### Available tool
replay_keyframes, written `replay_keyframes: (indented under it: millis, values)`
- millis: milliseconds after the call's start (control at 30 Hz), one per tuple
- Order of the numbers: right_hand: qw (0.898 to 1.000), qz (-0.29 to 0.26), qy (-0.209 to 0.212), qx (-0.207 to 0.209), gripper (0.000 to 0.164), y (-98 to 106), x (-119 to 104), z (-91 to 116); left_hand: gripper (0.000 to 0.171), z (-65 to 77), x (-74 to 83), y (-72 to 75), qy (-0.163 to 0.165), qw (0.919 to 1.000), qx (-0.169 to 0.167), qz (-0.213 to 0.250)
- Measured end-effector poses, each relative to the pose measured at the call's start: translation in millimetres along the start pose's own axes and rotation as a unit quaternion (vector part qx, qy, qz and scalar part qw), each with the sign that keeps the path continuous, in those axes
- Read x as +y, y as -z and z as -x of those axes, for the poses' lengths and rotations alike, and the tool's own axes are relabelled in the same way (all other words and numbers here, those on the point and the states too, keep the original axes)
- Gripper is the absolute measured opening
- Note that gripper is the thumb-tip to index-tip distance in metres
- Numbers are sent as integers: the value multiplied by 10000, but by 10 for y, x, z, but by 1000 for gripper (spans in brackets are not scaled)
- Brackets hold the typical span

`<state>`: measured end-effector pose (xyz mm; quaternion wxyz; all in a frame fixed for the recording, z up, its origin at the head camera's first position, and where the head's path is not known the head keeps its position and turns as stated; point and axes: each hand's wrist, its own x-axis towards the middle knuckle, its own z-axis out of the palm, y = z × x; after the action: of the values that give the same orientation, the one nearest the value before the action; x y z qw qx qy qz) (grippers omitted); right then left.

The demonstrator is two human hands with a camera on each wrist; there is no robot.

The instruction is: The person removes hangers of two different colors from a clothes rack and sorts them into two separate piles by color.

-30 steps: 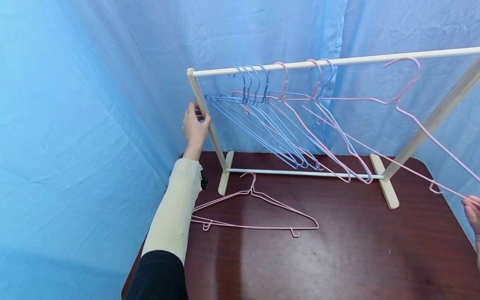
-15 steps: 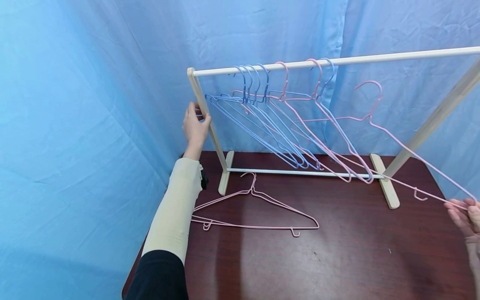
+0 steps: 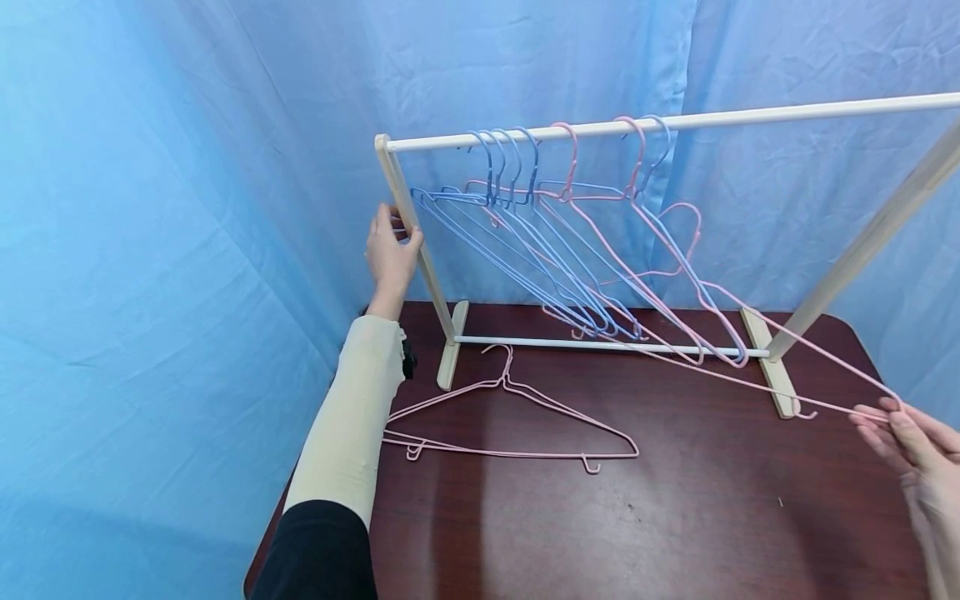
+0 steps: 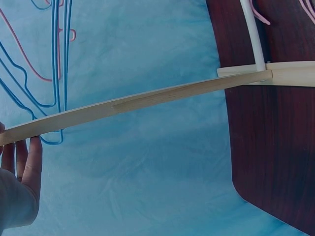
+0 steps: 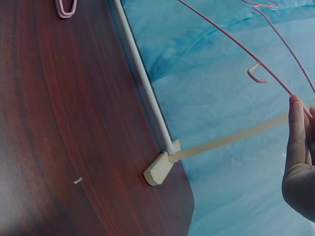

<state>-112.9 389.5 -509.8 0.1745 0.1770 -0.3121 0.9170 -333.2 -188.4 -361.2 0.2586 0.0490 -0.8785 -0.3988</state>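
My left hand (image 3: pixel 392 258) grips the left wooden post (image 3: pixel 429 271) of a garment rack, thumb in front. In the left wrist view its fingers (image 4: pixel 32 162) lie against that post. My right hand (image 3: pixel 926 458) pinches a pink clothes hanger (image 3: pixel 700 223) by its right corner. This hanger slants up and left, its hook below the white top rail (image 3: pixel 787 115) and apart from it. In the head view it partly overlaps the hung hangers. The right wrist view shows the held hanger (image 5: pixel 221 30) with a small side hook.
Several blue hangers (image 3: pixel 535 167) and two pink hangers (image 3: pixel 573 167) hang from the rail's left and middle parts. Pink hangers (image 3: pixel 525 455) lie stacked on the dark wooden table (image 3: pixel 675 533). Blue curtains (image 3: pixel 187 250) surround the table. The rack's right foot (image 3: pixel 783 392) stands near the hand-held hanger.
My right hand has come left into view, and the pink hanger it holds has moved left and down, its hook dropping from rail height to well below. The left hand has stayed put.
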Motion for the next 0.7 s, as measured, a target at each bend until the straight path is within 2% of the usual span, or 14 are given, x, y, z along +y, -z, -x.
replay_keyframes:
  millis: [100,300,533,700]
  values:
    - [9995,182,-142,195,37,-22,36,10,31,0,0,-3,-5,10000,-4,7]
    - [9964,291,-693,396,39,-37,94,40,31,0,-1,-3,-61,10000,23,68]
    - [9864,367,-1307,926,37,-40,141,77,30,-8,-10,-9,-70,10000,18,50]
    - [9805,162,-1762,853,38,-11,178,97,29,-5,-8,-7,-66,10000,36,54]
